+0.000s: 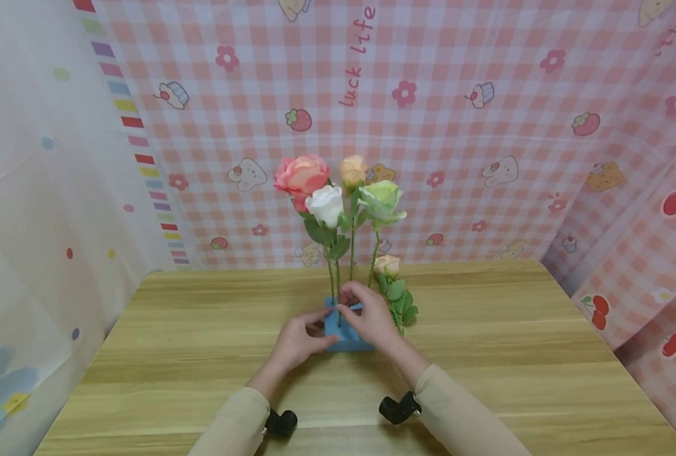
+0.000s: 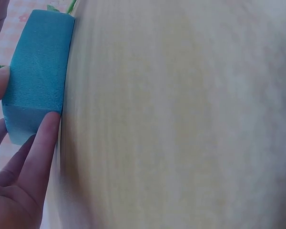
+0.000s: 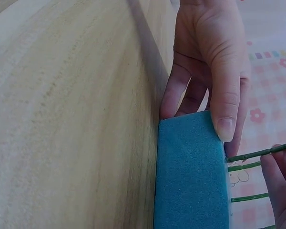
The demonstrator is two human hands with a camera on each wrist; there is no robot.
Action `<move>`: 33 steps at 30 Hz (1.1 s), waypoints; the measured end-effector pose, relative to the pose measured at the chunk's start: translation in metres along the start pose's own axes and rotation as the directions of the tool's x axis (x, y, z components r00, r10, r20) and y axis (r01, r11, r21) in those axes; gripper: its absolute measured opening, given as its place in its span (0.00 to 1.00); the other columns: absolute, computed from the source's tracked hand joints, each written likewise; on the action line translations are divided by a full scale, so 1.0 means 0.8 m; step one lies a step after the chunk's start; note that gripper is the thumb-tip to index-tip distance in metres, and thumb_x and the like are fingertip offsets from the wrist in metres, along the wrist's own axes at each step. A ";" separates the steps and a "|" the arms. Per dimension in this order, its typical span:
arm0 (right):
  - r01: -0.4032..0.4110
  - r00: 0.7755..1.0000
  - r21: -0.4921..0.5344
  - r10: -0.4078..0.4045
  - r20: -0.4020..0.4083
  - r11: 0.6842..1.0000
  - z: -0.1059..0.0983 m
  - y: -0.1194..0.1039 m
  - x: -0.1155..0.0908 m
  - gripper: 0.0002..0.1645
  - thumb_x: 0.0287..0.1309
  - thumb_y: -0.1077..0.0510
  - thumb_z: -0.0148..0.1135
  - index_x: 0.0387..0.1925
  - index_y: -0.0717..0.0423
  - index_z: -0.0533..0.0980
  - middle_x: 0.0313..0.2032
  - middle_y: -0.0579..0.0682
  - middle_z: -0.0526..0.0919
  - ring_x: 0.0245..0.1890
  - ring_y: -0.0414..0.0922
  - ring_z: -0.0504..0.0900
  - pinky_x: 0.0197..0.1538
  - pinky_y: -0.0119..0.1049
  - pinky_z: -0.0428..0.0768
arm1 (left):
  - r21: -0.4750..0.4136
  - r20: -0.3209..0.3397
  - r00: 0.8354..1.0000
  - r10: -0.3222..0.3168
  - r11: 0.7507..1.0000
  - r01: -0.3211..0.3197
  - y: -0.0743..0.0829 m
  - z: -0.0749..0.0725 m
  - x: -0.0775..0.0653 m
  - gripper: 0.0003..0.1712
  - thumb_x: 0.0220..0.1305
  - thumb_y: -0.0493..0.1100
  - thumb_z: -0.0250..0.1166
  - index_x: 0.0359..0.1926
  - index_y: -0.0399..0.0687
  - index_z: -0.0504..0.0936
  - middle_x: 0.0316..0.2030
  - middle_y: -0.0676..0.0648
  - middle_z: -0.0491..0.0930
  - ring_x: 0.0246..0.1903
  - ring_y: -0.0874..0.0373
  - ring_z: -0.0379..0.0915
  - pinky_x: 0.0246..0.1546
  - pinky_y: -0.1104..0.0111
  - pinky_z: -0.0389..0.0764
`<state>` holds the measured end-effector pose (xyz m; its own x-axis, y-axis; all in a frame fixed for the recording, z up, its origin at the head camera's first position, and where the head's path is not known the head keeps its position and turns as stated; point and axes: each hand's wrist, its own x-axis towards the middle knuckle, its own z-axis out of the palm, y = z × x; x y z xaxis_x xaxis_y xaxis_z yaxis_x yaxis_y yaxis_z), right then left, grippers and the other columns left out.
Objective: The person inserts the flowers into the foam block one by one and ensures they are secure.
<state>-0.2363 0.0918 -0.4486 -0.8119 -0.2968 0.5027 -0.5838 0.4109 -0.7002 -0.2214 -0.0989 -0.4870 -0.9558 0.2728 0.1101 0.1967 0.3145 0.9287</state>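
Observation:
A blue foam block (image 1: pixel 349 346) sits on the table with several artificial flowers standing in it. My left hand (image 1: pixel 296 342) grips its left end, thumb on the near edge and fingers round the side, as the right wrist view also shows. Above the block my right hand (image 1: pixel 372 316) pinches the green stem (image 3: pixel 252 155) of the white rose (image 1: pixel 326 206) between thumb and fingertips, its lower end at the block's top. Around it stand a coral-pink flower (image 1: pixel 302 176), a peach bud (image 1: pixel 353 171) and a light-green rose (image 1: pixel 381 200), all upright.
A peach rose (image 1: pixel 387 265) with green leaves (image 1: pixel 397 291) lies on the wooden table (image 1: pixel 201 354), right of the block and partly behind the right hand. A pink checked cloth (image 1: pixel 457 145) hangs behind the table. Black wrist mounts (image 1: pixel 280 423) are worn on both forearms.

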 end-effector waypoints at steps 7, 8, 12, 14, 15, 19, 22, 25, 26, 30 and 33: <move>-0.030 0.999 0.039 0.031 -0.018 0.999 -0.003 -0.003 -0.002 0.11 0.58 0.69 0.68 0.38 0.56 0.75 0.35 0.49 0.81 0.37 0.47 0.84 0.38 0.33 0.84 | -0.008 0.001 1.000 -0.014 1.000 0.014 0.000 0.000 0.000 0.33 0.55 0.40 0.77 0.62 0.40 0.79 0.44 0.37 0.81 0.37 0.51 0.82 0.29 0.66 0.85; -0.038 0.999 0.043 0.039 -0.016 0.998 -0.004 -0.003 -0.002 0.11 0.58 0.69 0.68 0.39 0.56 0.76 0.35 0.49 0.81 0.38 0.46 0.84 0.38 0.33 0.84 | -0.005 0.000 1.000 -0.016 1.000 0.016 0.000 0.000 0.000 0.33 0.55 0.40 0.77 0.62 0.41 0.79 0.45 0.37 0.81 0.37 0.51 0.82 0.29 0.66 0.85; -0.078 0.997 0.060 0.078 -0.005 0.995 -0.006 -0.002 -0.003 0.12 0.57 0.69 0.69 0.42 0.58 0.78 0.36 0.49 0.82 0.39 0.46 0.84 0.40 0.33 0.84 | 0.003 0.003 1.000 -0.021 1.000 0.021 0.001 0.000 -0.001 0.34 0.55 0.40 0.77 0.63 0.41 0.78 0.45 0.38 0.81 0.36 0.52 0.82 0.29 0.66 0.85; -0.102 0.995 0.070 0.102 0.004 0.992 -0.008 -0.001 -0.003 0.13 0.58 0.68 0.69 0.44 0.58 0.79 0.36 0.49 0.82 0.39 0.46 0.84 0.41 0.34 0.84 | 0.014 0.008 1.000 -0.023 1.000 0.023 0.002 -0.001 -0.001 0.34 0.55 0.41 0.77 0.63 0.42 0.78 0.45 0.38 0.81 0.36 0.52 0.82 0.29 0.66 0.85; -0.115 0.993 0.074 0.114 0.008 0.991 -0.009 0.000 -0.004 0.13 0.58 0.68 0.69 0.45 0.58 0.79 0.37 0.49 0.83 0.40 0.46 0.84 0.41 0.34 0.84 | 0.017 0.011 1.000 -0.025 1.000 0.025 0.003 -0.001 -0.002 0.34 0.55 0.42 0.76 0.64 0.42 0.78 0.45 0.38 0.81 0.36 0.53 0.82 0.29 0.66 0.85; -0.154 0.988 0.090 0.151 0.032 0.984 -0.016 0.001 -0.007 0.14 0.58 0.67 0.69 0.46 0.57 0.79 0.38 0.48 0.83 0.40 0.46 0.83 0.42 0.36 0.84 | 0.034 0.016 1.000 -0.024 0.999 0.023 0.004 -0.002 -0.001 0.35 0.56 0.42 0.76 0.64 0.41 0.77 0.46 0.38 0.81 0.37 0.53 0.82 0.30 0.67 0.85; -0.167 0.985 0.097 0.162 0.056 0.981 -0.025 0.001 -0.012 0.15 0.58 0.67 0.70 0.47 0.58 0.79 0.38 0.49 0.84 0.40 0.47 0.83 0.43 0.38 0.84 | 0.038 0.015 1.000 -0.021 0.999 0.020 0.003 -0.002 -0.001 0.35 0.55 0.42 0.76 0.64 0.40 0.77 0.46 0.37 0.81 0.37 0.52 0.81 0.30 0.67 0.85; -0.176 0.982 0.086 0.169 0.082 0.981 -0.033 0.003 -0.018 0.16 0.58 0.66 0.69 0.48 0.60 0.78 0.38 0.49 0.84 0.40 0.46 0.83 0.44 0.40 0.84 | 0.051 0.013 1.000 -0.015 0.999 0.014 0.003 -0.002 -0.001 0.35 0.55 0.42 0.77 0.64 0.39 0.77 0.46 0.37 0.81 0.38 0.51 0.81 0.30 0.67 0.85; -0.181 0.981 0.081 0.174 0.088 0.980 -0.037 0.003 -0.021 0.16 0.58 0.66 0.69 0.49 0.61 0.78 0.38 0.48 0.84 0.40 0.46 0.83 0.44 0.40 0.84 | 0.057 0.013 1.000 -0.019 0.998 0.019 0.003 -0.002 -0.001 0.35 0.55 0.42 0.77 0.64 0.40 0.77 0.46 0.37 0.81 0.38 0.51 0.81 0.30 0.67 0.85; -0.202 0.976 0.086 0.193 0.105 0.976 -0.049 0.010 -0.032 0.18 0.59 0.65 0.69 0.51 0.62 0.77 0.38 0.48 0.84 0.40 0.45 0.83 0.45 0.39 0.83 | 0.075 0.008 0.999 -0.036 0.997 0.035 0.005 -0.002 -0.002 0.35 0.55 0.43 0.77 0.64 0.43 0.77 0.47 0.37 0.81 0.40 0.51 0.81 0.30 0.68 0.85; -0.213 0.973 0.102 0.201 0.116 0.972 -0.060 0.014 -0.041 0.19 0.59 0.66 0.69 0.51 0.64 0.77 0.38 0.50 0.84 0.40 0.46 0.83 0.46 0.39 0.83 | 0.077 0.003 0.999 -0.047 0.996 0.047 0.005 -0.001 -0.001 0.35 0.55 0.44 0.77 0.64 0.45 0.78 0.47 0.38 0.81 0.40 0.51 0.80 0.31 0.68 0.84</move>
<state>-0.2166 0.1473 -0.4487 -0.9067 -0.3064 0.2898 -0.3946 0.3742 -0.8392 -0.2196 -0.0985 -0.4829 -0.9634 0.2600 0.0650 0.1678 0.3960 0.9028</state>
